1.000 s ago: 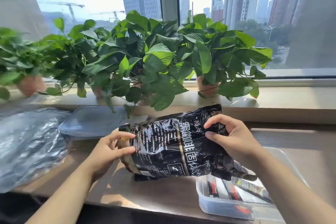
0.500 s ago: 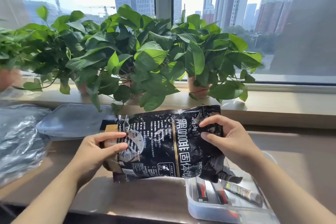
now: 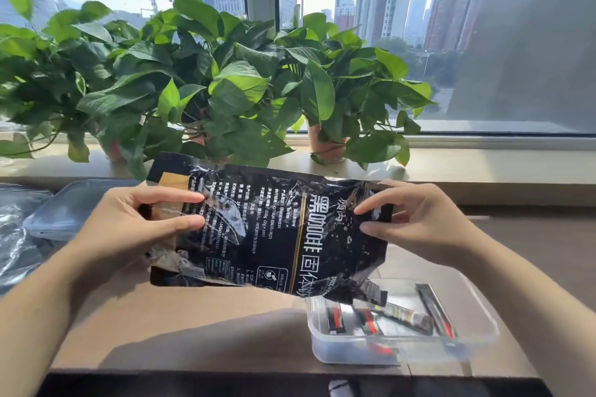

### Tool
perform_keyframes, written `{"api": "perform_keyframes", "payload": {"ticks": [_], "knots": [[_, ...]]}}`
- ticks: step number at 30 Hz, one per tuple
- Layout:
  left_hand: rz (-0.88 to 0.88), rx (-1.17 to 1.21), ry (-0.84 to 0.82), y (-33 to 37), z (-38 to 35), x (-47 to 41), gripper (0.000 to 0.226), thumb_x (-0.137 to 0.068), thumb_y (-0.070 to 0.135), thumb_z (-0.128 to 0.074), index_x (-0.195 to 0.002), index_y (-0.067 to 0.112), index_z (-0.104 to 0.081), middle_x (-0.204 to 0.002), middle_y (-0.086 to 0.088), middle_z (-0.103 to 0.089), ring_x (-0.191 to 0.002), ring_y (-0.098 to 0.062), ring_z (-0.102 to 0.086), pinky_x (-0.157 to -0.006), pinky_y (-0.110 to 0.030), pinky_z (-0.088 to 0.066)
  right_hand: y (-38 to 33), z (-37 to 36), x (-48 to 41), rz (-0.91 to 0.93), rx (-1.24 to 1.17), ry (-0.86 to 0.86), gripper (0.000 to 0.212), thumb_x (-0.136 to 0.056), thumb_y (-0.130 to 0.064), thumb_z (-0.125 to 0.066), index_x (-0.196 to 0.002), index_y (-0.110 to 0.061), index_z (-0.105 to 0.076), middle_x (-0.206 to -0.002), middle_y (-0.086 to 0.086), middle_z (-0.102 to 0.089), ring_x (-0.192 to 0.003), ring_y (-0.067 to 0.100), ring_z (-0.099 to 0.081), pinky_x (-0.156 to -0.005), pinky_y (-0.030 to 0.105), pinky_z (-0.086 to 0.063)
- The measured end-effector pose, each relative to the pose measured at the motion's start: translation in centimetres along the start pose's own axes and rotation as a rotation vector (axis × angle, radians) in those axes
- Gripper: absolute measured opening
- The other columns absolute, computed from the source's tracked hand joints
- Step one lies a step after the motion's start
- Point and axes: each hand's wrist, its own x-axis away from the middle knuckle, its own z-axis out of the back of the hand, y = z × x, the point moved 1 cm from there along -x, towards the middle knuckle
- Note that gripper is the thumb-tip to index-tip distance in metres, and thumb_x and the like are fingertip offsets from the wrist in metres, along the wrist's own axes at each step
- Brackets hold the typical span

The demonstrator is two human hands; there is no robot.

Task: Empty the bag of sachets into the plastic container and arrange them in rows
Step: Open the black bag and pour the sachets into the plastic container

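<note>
A crinkled black bag (image 3: pixel 274 229) with white and gold print hangs sideways above the counter. My left hand (image 3: pixel 129 226) grips its left end, thumb and fingers on the front. My right hand (image 3: pixel 416 222) pinches its right end. The bag's lower right corner hangs over a clear plastic container (image 3: pixel 480 332) on the counter. Several black and red stick sachets (image 3: pixel 403 316) lie loose in the container, at mixed angles. Part of the container is hidden behind the bag.
Potted green plants (image 3: pixel 225 90) line the window sill behind the bag. A clear lid (image 3: pixel 71 213) and crumpled clear plastic wrap (image 3: pixel 16 235) lie at the left. The brown counter (image 3: pixel 209 325) ends in a dark front edge near me.
The bag has risen and leveled out, its mouth end now just over the container. Both hands moved up with it, and my right hand shifted to the bag's end.
</note>
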Motion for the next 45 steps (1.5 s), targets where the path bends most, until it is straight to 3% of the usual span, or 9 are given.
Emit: {"api": "perform_keyframes", "payload": {"ticks": [5, 9, 12, 18, 23, 27, 38, 41, 45], "knots": [[-0.001, -0.078, -0.018, 1.6, -0.6, 0.1, 0.037, -0.057, 0.045, -0.089, -0.093, 0.043, -0.080, -0.094, 0.012, -0.076, -0.084, 0.001, -0.071, -0.073, -0.010, -0.054, 0.4, 0.1, 0.8, 0.022, 0.055, 0.036, 0.026, -0.075, -0.010, -0.085, -0.087, -0.032, -0.077, -0.094, -0.010, -0.069, -0.090, 0.012, -0.066, -0.068, 0.017, -0.052], [-0.066, -0.193, -0.020, 2.4, -0.8, 0.2, 0.035, -0.059, 0.051, -0.087, -0.093, 0.049, -0.078, -0.097, 0.015, -0.072, -0.104, -0.002, -0.065, -0.092, -0.029, -0.051, 0.3, -0.1, 0.9, 0.023, 0.146, 0.057, 0.025, -0.075, -0.007, -0.084, -0.085, -0.028, -0.077, -0.090, -0.011, -0.069, -0.090, 0.014, -0.066, -0.067, 0.020, -0.051], [-0.118, -0.279, -0.019, 2.7, -0.8, 0.0, 0.035, -0.061, 0.052, -0.087, -0.094, 0.053, -0.076, -0.100, 0.022, -0.069, -0.130, -0.031, -0.055, -0.108, -0.049, -0.045, 0.0, 0.2, 1.0, 0.023, 0.201, 0.068, 0.023, -0.076, -0.008, -0.083, -0.086, -0.028, -0.076, -0.091, -0.014, -0.069, -0.091, 0.011, -0.066, -0.065, 0.023, -0.053], [-0.171, -0.330, 0.018, 2.9, -0.4, -0.4, 0.042, -0.057, 0.054, -0.089, -0.096, 0.055, -0.074, -0.110, 0.009, -0.071, -0.132, -0.030, -0.054, -0.107, -0.047, -0.045, -0.7, 0.3, 1.2, 0.009, 0.225, 0.031, 0.030, -0.076, -0.001, -0.081, -0.090, -0.026, -0.072, -0.094, -0.015, -0.066, -0.091, 0.013, -0.063, -0.070, 0.043, -0.058], [-0.168, -0.328, 0.027, 3.0, -0.4, -0.4, 0.044, -0.055, 0.056, -0.089, -0.096, 0.053, -0.075, -0.114, 0.029, -0.065, -0.126, -0.012, -0.057, -0.100, -0.033, -0.047, -0.6, 0.2, 1.6, 0.005, 0.157, 0.031, 0.023, -0.076, 0.005, -0.080, -0.087, -0.015, -0.079, -0.093, -0.002, -0.067, -0.089, 0.021, -0.065, -0.070, 0.045, -0.059], [-0.171, -0.360, 0.021, 3.0, -0.2, -0.6, 0.050, -0.055, 0.063, -0.088, -0.102, 0.053, -0.073, -0.118, 0.026, -0.066, -0.133, -0.021, -0.053, -0.110, -0.048, -0.043, -0.7, 0.3, 1.8, 0.015, 0.209, 0.089, 0.023, -0.077, 0.005, -0.079, -0.086, -0.016, -0.079, -0.092, -0.004, -0.069, -0.086, 0.017, -0.067, -0.073, 0.039, -0.060], [-0.247, -0.489, 0.059, 2.9, 0.6, -1.4, 0.064, -0.054, 0.084, -0.075, -0.111, 0.055, -0.069, -0.111, 0.030, -0.064, -0.126, -0.027, -0.058, -0.101, -0.047, -0.049, -1.2, 0.0, 1.7, 0.017, 0.284, 0.134, 0.020, -0.078, 0.003, -0.077, -0.087, -0.015, -0.079, -0.090, -0.007, -0.070, -0.085, 0.008, -0.065, -0.073, 0.019, -0.052], [-0.252, -0.482, 0.063, 2.7, 0.8, -1.4, 0.064, -0.054, 0.084, -0.075, -0.110, 0.055, -0.069, -0.111, 0.022, -0.068, -0.126, -0.028, -0.058, -0.099, -0.049, -0.050, -1.4, -0.3, 1.6, 0.024, 0.302, 0.115, 0.021, -0.078, 0.004, -0.076, -0.088, -0.014, -0.079, -0.089, -0.008, -0.069, -0.081, 0.001, -0.062, -0.073, 0.010, -0.048], [-0.222, -0.485, 0.073, 2.7, 1.1, -1.3, 0.065, -0.053, 0.085, -0.075, -0.111, 0.055, -0.068, -0.118, 0.007, -0.070, -0.125, -0.028, -0.059, -0.098, -0.048, -0.050, -1.9, -0.5, 1.3, 0.013, 0.319, 0.106, 0.021, -0.080, 0.001, -0.076, -0.091, -0.016, -0.080, -0.093, -0.006, -0.070, -0.084, 0.006, -0.063, -0.076, 0.016, -0.052]]}}
